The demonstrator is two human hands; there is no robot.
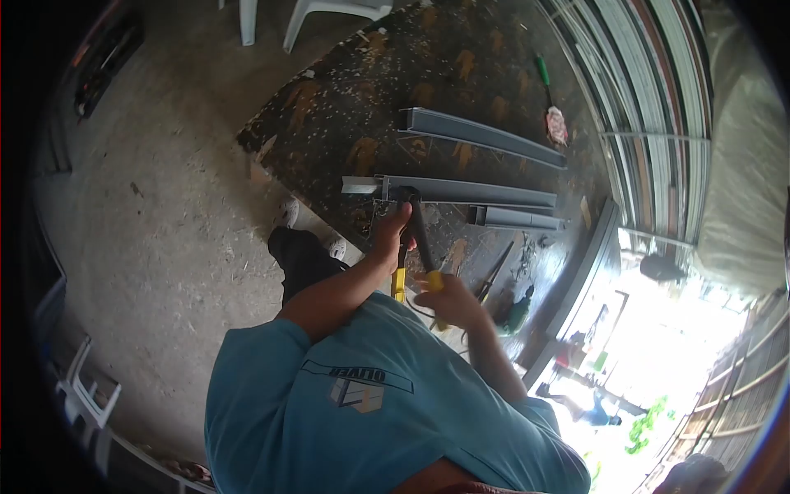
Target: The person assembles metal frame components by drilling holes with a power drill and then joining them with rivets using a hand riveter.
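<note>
My left hand [395, 235] is closed around the dark shaft of a long-handled tool [421, 239] with yellow grips, its thumb pointing up near the tool's head. My right hand [448, 300], slightly blurred, is wrapped round a yellow grip lower down. The tool's head meets the near edge of a long grey metal profile [477, 191], close to its left end, where a lighter piece [360, 185] sticks out. A shorter grey profile [518, 218] lies nearer on the right, and another long one [485, 136] lies farther back.
The dark, speckled work table [329, 103] has chips scattered on it. A green-handled brush [543, 74] lies at its far right. Near my right arm are a thin tool [498, 267] and a green power tool [518, 313]. White chairs [337, 10] stand beyond; long strips [650, 90] are stacked right.
</note>
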